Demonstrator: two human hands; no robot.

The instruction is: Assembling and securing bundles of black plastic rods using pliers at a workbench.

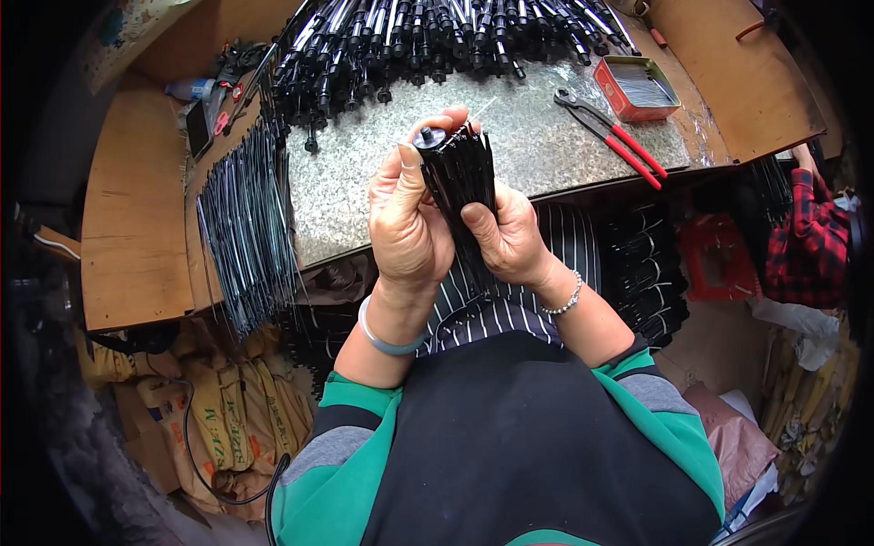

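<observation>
Black rib bundle (pixel 461 173) sits 12 o'clock of centre; left hand (pixel 410 223) pinches round hub (pixel 429 137), right hand (pixel 512 235) clamps the bundle; slack right grip could let it fan out, tugging thin wire (pixel 480 111) loose

Worktop (pixel 332 187): bare room both sides of hands (pixel 411 223) and held black bundle (pixel 460 173), which block middle of near edge. Far edge barred by heaped black rods (pixel 410 45). Left edge covered by thin dark rods (pixel 246 214). Toward right edge, red-handled pliers (pixel 630 161) jut over near edge, red tin (pixel 642 111) just beside.
</observation>
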